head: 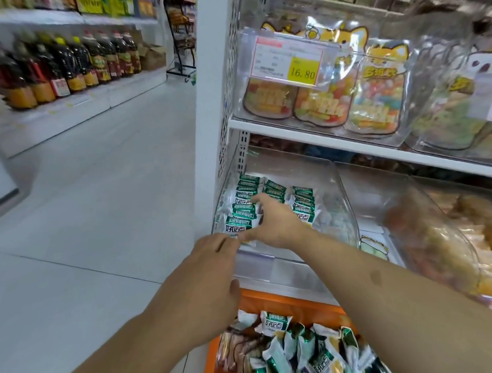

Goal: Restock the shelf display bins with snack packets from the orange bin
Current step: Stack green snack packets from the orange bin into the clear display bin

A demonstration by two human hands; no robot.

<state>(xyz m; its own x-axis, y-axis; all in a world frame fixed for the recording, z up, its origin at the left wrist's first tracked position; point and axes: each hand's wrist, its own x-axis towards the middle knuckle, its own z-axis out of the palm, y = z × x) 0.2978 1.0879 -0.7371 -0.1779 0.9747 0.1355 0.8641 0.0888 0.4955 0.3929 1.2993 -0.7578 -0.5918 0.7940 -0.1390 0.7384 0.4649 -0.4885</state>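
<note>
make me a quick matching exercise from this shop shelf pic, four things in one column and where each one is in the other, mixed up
Things
1. orange bin
2. yellow price tag
3. dark bottles
4. right hand

Places
A. on the shelving across the aisle, far left
B. on the front of the upper clear bin of cat-shaped pouches
C. reaching into the lower clear bin among the green and white packets
D. at the bottom of the view, below the shelf, full of packets

Pairs: 1-D, 2-B, 3-A, 4-C
</note>
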